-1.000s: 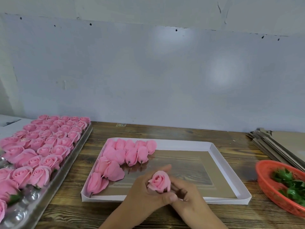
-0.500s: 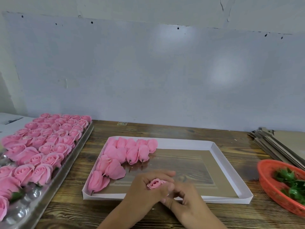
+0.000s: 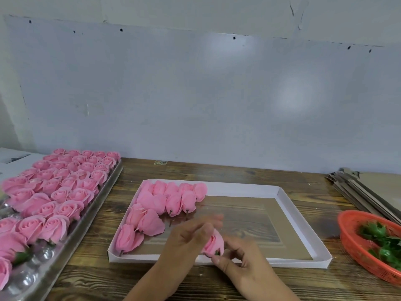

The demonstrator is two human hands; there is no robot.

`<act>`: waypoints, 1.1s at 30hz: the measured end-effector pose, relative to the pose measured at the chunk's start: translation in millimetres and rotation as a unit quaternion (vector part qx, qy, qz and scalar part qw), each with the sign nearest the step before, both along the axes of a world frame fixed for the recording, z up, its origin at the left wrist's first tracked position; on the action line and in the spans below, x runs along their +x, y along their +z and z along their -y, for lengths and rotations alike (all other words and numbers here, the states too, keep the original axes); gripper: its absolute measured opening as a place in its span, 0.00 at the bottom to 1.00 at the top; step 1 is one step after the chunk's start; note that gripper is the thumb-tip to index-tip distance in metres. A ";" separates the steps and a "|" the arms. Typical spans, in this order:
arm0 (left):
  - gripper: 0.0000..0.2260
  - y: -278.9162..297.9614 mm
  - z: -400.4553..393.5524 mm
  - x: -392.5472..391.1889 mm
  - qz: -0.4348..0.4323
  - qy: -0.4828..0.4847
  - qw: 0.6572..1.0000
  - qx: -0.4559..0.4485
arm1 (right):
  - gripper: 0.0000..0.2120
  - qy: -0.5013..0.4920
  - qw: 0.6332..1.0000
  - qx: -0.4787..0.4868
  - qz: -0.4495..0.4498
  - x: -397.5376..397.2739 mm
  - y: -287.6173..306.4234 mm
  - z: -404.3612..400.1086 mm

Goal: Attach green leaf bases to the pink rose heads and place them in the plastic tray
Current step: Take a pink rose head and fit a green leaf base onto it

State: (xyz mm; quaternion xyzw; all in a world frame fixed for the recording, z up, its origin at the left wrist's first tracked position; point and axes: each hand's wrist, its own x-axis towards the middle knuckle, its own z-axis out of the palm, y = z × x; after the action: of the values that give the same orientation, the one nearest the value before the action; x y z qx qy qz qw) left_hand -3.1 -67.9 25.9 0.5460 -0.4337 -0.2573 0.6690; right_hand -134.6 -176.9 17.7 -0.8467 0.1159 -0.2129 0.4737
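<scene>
- While both hands meet low in the frame's centre, the left hand (image 3: 186, 240) grips a pink rose (image 3: 213, 244), fingers curled round it though blurred.
- Right hand (image 3: 236, 257) pinches the rose's base, where a bit of green leaf (image 3: 217, 253) shows.
- The rose hangs over the near edge of the white tray (image 3: 303, 260).
- Finished roses (image 3: 160, 205) lie in the tray's left part.
- At far left, a rack (image 3: 104, 200) holds upright roses.
- At right edge, a red basket (image 3: 349, 237) holds leaves.
</scene>
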 end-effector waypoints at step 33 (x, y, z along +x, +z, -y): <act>0.25 -7.7 -0.7 -1.4 0.059 -0.070 0.993 0.074 | 0.17 0.002 0.991 0.099 0.088 0.0 4.4 0.1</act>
State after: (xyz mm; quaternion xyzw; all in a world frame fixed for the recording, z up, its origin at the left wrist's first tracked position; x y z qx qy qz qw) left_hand -4.5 -67.2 18.3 0.5770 -0.4893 -0.3019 0.5802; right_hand -134.7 -177.0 22.1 -0.7738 0.0926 -0.2728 0.5642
